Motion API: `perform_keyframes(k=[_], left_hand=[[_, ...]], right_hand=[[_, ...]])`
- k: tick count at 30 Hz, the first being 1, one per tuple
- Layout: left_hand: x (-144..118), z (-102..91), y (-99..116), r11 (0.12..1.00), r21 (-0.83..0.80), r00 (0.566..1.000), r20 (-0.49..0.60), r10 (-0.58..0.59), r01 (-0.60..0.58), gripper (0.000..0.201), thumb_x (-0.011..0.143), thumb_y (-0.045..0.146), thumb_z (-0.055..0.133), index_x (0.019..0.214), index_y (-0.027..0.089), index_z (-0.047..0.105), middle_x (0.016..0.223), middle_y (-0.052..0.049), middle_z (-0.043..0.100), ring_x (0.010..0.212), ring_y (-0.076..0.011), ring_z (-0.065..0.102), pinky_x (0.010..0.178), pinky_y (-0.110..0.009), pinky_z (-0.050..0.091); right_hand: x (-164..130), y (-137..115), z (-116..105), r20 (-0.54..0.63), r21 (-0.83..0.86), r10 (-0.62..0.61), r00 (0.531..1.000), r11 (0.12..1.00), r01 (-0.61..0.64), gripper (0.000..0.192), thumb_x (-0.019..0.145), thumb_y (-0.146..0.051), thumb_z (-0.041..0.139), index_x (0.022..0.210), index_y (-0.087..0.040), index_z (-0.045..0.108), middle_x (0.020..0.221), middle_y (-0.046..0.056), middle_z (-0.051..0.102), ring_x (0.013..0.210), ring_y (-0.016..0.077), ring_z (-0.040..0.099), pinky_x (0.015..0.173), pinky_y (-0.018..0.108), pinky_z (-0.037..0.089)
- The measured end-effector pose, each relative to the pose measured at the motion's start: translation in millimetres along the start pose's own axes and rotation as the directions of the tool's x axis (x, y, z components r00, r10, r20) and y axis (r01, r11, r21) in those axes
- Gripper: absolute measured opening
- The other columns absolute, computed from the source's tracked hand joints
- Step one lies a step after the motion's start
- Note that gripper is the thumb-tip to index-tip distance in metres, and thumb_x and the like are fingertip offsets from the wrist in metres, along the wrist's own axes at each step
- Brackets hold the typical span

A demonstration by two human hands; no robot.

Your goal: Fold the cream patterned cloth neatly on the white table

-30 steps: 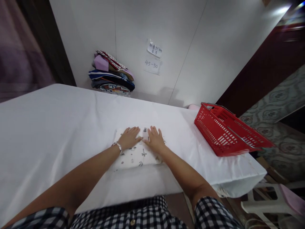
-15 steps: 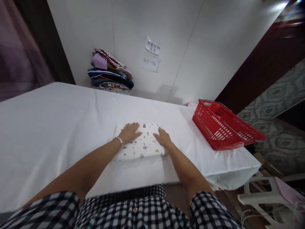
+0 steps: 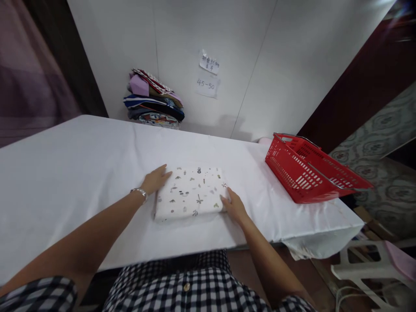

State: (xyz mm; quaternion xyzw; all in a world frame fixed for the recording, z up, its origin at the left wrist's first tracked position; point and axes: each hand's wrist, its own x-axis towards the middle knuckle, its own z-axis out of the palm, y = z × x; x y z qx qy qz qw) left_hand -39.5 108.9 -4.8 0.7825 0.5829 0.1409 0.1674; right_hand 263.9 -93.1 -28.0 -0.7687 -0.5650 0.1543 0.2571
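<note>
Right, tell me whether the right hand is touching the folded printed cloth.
Touching. The head view shows the right hand pressed against the right edge of the folded printed cloth, fingers meeting its side with no gap visible, on the white table.

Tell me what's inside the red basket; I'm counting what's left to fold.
The red basket sits tilted at the table's right end. Through its open top only red mesh walls show, no cloth visible. Its floor is hidden behind the near wall, so something flat could lie there.

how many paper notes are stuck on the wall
2. The upper paper note bears handwriting too small to read. The lower paper note sits just beneath it and reads 45-50. Both are on the white wall, right of the stack of folded clothes. None looks hidden.
</note>
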Motion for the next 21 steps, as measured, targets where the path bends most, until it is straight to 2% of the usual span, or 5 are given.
perform_keyframes(k=[6, 9, 13, 17, 21], left_hand=[[13, -5.7, 6, 0.998, -0.051, 1.0, 0.01, -0.027, 0.028, 0.053, 0.083, 0.046, 0.041, 0.122, 0.015, 0.058, 0.124, -0.011, 0.062, 0.111, -0.0269, 0.058, 0.092, -0.034, 0.045], [10, -8.4, 6, 0.996, -0.031, 0.996, 0.032, -0.08, 0.081, 0.045, 0.081, 0.046, 0.041, 0.106, 0.017, 0.065, 0.11, -0.01, 0.069, 0.1, -0.0262, 0.062, 0.082, -0.033, 0.047], [-15, -8.4, 12, 0.996, 0.013, 0.994, 0.07, -0.085, 0.084, 0.04, 0.081, 0.047, 0.039, 0.089, 0.019, 0.066, 0.096, -0.008, 0.071, 0.089, -0.0244, 0.064, 0.073, -0.031, 0.046], [-47, -6.7, 20, 0.998, 0.029, 0.989, 0.136, -0.054, 0.05, 0.038, 0.083, 0.046, 0.037, 0.085, 0.02, 0.064, 0.087, -0.007, 0.07, 0.081, -0.0232, 0.064, 0.066, -0.032, 0.045], [-59, -5.2, 28, 0.999, 0.053, 0.998, 0.068, 0.005, -0.008, 0.037, 0.084, 0.041, 0.037, 0.091, 0.02, 0.066, 0.095, -0.009, 0.07, 0.089, -0.0259, 0.063, 0.071, -0.036, 0.048]], right_hand=[[5, -2, 10, -0.037, 0.005, -0.028, 0.999, 1.0, 0.028, 0.057, 0.086, -0.031, 0.045, 0.141, -0.019, 0.037, 0.139, 0.005, 0.05, 0.128, 0.0201, 0.045, 0.105, 0.032, 0.038], [32, 6, 3, -0.037, -0.043, -0.04, 0.999, 0.998, 0.038, 0.056, 0.086, -0.03, 0.045, 0.14, -0.019, 0.039, 0.14, 0.003, 0.049, 0.13, 0.0196, 0.044, 0.108, 0.034, 0.036], [87, 8, -25, -0.043, -0.21, -0.033, 0.999, 0.978, 0.023, 0.054, 0.086, -0.024, 0.042, 0.139, -0.015, 0.041, 0.138, 0.008, 0.051, 0.127, 0.0224, 0.046, 0.107, 0.038, 0.034], [119, -24, -33, -0.108, -0.317, -0.108, 0.988, 0.946, 0.069, 0.052, 0.088, -0.022, 0.041, 0.139, -0.013, 0.04, 0.142, 0.012, 0.045, 0.135, 0.025, 0.034, 0.111, 0.041, 0.025], [96, -78, 9, 0.088, -0.267, -0.312, 0.946, 0.907, 0.324, 0.051, 0.093, -0.036, 0.04, 0.141, -0.018, 0.037, 0.15, 0.008, 0.033, 0.141, 0.0228, 0.021, 0.114, 0.042, 0.016]])
